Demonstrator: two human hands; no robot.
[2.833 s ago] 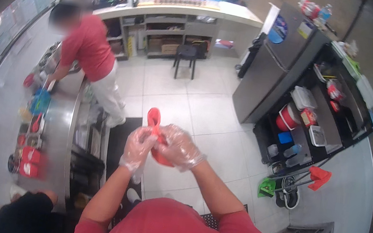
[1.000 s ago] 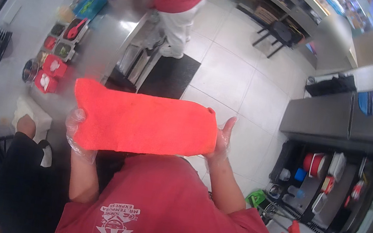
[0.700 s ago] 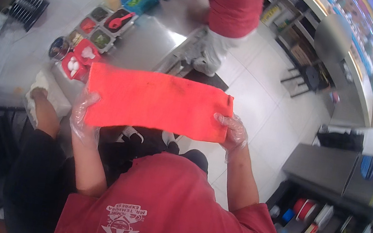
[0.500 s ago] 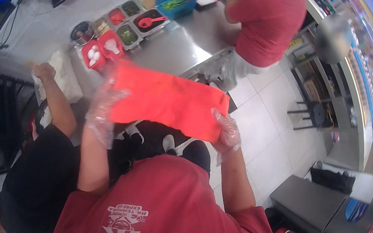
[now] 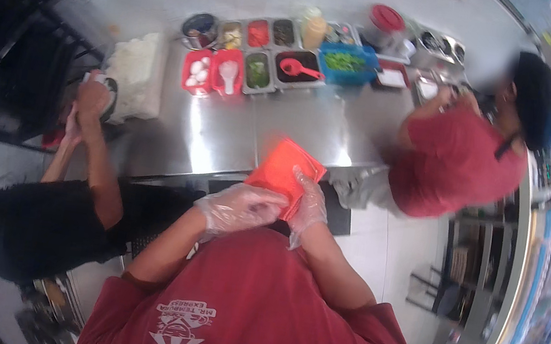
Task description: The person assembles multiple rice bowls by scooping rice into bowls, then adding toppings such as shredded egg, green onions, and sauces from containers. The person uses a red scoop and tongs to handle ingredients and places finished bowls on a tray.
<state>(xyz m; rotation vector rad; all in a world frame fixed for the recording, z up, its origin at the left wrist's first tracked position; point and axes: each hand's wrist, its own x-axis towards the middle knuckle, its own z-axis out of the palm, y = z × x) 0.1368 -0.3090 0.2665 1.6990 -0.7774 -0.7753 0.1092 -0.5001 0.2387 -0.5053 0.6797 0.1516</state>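
Note:
A bright orange-red cloth (image 5: 280,173), folded into a small layered pad, is held in front of my chest near the steel counter's front edge. My right hand (image 5: 308,209), in a clear plastic glove, grips its right side with the thumb on top. My left hand (image 5: 241,208), gloved the same way, has its fingers curled at the cloth's lower left edge. The left fingertips are partly hidden against the cloth.
The steel counter (image 5: 225,129) carries food pans, a red egg tray (image 5: 198,71), a dark pan with a red ladle (image 5: 292,67) and a blue bin of greens (image 5: 345,61). Co-workers stand at left, in a black sleeve (image 5: 62,218), and right, in a red shirt (image 5: 462,161).
The cloth, earlier stretched wide between both hands, is now folded small. My hands have come together, and the view has turned toward the counter.

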